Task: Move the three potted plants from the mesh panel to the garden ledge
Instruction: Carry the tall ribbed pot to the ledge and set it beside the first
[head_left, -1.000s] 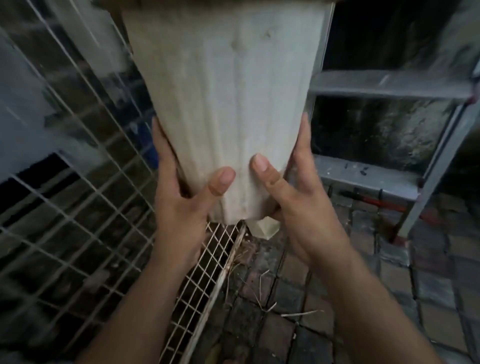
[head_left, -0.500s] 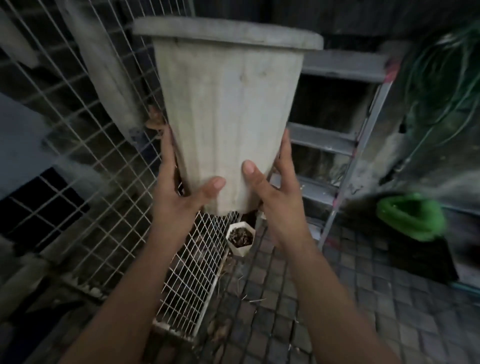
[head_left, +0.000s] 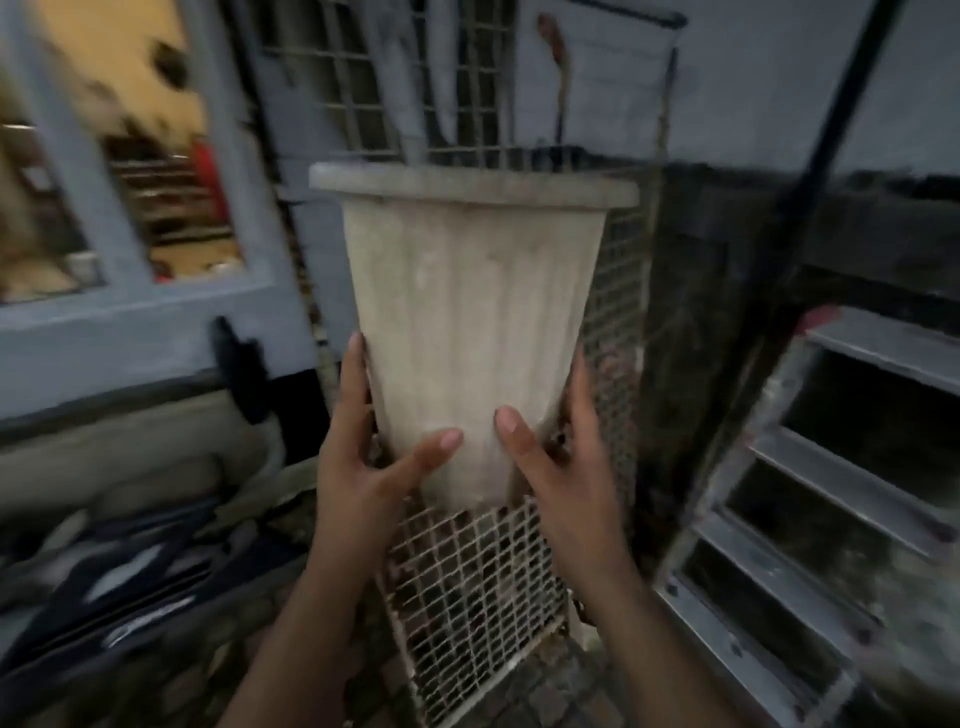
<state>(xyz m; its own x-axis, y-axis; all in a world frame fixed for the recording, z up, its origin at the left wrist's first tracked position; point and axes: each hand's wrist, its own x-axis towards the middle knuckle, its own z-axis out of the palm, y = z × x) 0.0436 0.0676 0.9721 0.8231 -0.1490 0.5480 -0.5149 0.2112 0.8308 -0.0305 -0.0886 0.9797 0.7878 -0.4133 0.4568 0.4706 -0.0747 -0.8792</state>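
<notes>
Both hands carry a tall pale pot (head_left: 472, 322), held up at chest height in front of the mesh panel (head_left: 478, 587), clear of the ground. Left hand (head_left: 363, 467) is clasped round the lower left side, fingers flat up the wall, thumb pressed across the front. Right hand (head_left: 566, 467) mirrors it on the lower right, thumb on the front near the left thumb, fingers wrapped behind. The pot stands about upright, wide rim on top, narrow base just below the thumbs. What is inside can't be seen from this angle; no plant shows above the rim. Frame is blurred, so the head is likely turning.

Step in hand, as I judge it: the carry to the ledge. The ledge isn't clearly in view. Grip sits low on a top-heavy taper, so keep the palms squeezing inward and the rim level, or soil may tip out. Sliding one hand under the base would be safer. Watch the ladder (head_left: 810, 519) on the right and the clutter low left while turning. Set it down base first, flat, then let go.
</notes>
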